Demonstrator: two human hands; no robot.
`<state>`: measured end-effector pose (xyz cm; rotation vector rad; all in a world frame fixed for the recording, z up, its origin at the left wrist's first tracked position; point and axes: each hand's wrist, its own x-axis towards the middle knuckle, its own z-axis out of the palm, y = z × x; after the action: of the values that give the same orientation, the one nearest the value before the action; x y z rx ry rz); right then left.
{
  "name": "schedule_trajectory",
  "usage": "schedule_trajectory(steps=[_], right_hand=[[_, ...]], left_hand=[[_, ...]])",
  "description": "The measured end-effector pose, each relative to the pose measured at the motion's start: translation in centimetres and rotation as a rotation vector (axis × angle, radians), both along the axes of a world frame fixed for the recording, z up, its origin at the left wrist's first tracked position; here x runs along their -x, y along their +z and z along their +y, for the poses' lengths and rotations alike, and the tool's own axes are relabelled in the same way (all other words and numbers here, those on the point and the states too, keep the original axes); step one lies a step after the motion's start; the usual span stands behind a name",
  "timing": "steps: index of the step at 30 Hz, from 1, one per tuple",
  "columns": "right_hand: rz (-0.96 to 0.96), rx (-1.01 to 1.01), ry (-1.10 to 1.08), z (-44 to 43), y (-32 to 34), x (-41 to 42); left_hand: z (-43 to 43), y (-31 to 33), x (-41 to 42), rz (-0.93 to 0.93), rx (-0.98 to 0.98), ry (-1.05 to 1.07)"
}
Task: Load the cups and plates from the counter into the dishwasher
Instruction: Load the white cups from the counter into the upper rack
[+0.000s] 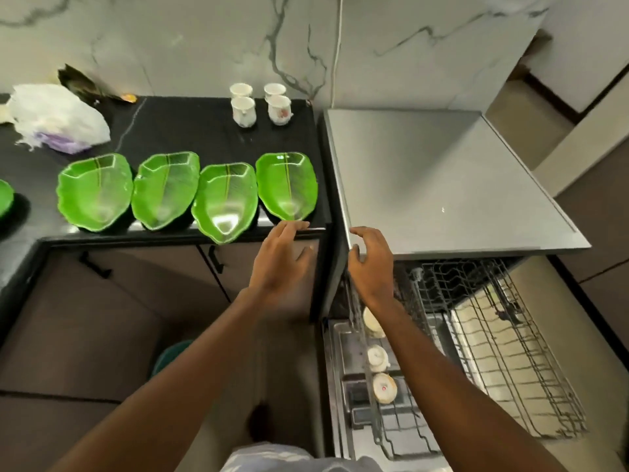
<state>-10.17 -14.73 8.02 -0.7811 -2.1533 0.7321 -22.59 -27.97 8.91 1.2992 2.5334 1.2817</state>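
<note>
Several green leaf-shaped plates [224, 201] lie in a row along the front of the black counter [190, 131]. Several white cups [243, 111] stand at the counter's back right. The dishwasher [439, 178] stands open on the right, its wire rack [493, 352] pulled out. Three white cups [384, 388] sit in the rack's left side. My left hand [280, 257] hovers just below the counter's front edge near the rightmost plate [287, 185], fingers relaxed and holding nothing. My right hand [369, 262] hangs over the dishwasher's front left corner, fingers loosely spread and holding nothing.
A white plastic bag [58, 119] lies at the counter's back left. Part of another green plate [5, 199] shows at the left edge. Brown cabinet doors [119, 301] run under the counter. A teal bucket [173, 352] stands on the floor.
</note>
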Motion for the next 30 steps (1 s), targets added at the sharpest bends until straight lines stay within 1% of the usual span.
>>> schedule_trajectory(steps=[9,18,22,26,30], right_hand=[[0.054,-0.028,-0.03,1.1,2.6,11.9],[0.087,-0.066,-0.004,3.3,4.2,20.1],[0.088,-0.064,0.005,5.7,3.8,23.4],[0.077,-0.045,0.018,8.8,3.3,27.1],[0.06,0.014,0.027,12.4,3.1,31.3]], left_hand=[[0.4,2.8,13.0,0.109,-0.083,0.004],[3.0,3.5,21.0,0.104,-0.162,0.031],[5.3,3.5,24.0,0.073,-0.184,0.075],[8.3,3.3,27.5,0.029,-0.161,0.103],[11.4,2.6,31.2,-0.084,-0.143,0.17]])
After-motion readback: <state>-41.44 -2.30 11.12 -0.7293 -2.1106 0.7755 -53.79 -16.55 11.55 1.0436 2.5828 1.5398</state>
